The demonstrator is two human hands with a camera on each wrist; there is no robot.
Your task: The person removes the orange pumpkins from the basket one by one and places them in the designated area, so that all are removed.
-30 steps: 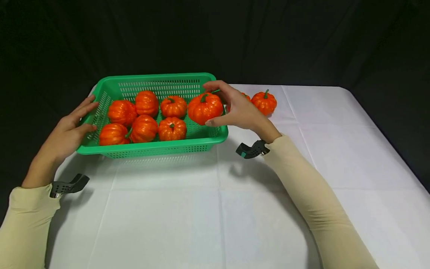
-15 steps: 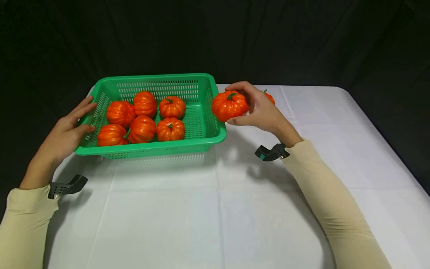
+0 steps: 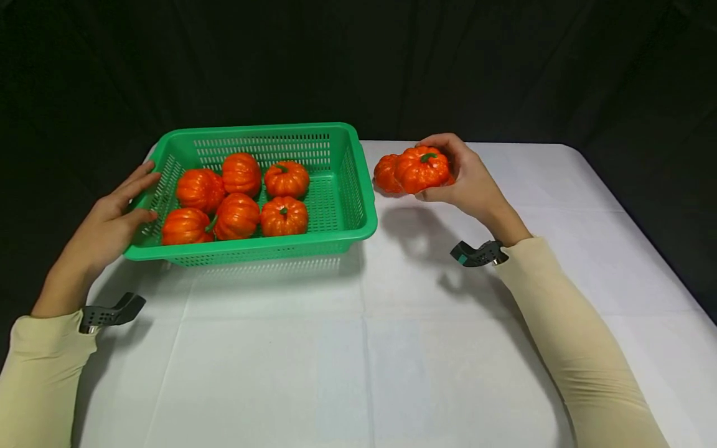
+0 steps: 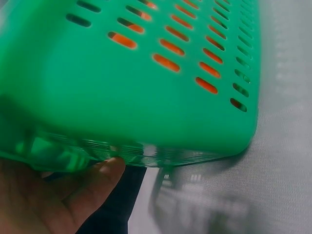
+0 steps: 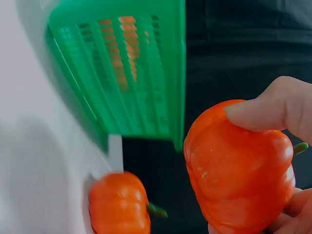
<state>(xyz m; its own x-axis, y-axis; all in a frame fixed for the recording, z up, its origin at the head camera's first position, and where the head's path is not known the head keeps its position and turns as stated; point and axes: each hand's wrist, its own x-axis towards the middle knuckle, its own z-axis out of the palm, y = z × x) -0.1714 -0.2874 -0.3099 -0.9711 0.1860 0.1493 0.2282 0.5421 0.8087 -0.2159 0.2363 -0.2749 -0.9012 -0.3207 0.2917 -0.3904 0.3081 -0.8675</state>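
Note:
My right hand [image 3: 473,186] holds a small orange-red ribbed pumpkin [image 3: 421,169] with a green stem, thumb in front and fingers behind. In the right wrist view this pumpkin [image 5: 239,170] is raised, with the thumb pressing its side. Behind it on the table sits another pumpkin [image 3: 386,174], partly covered; a sliver of one more shows beside the fingers. My left hand [image 3: 106,227] rests at the left rim of a green plastic basket [image 3: 252,247], fingers fairly straight. Up close, a digit touches the basket wall [image 4: 136,107]. Several pumpkins [image 3: 238,216] lie inside the basket's left and middle.
A white cloth [image 3: 269,373] covers the table, and a black curtain [image 3: 358,68] hangs behind its back edge. Bare basket floor [image 3: 323,202] shows at the right end of the basket. Each wrist wears a dark camera mount [image 3: 478,254].
My right hand has carried the pumpkin rightward from over the basket, past its right rim, to over the pumpkins on the table. The left hand stays at the basket's rim.

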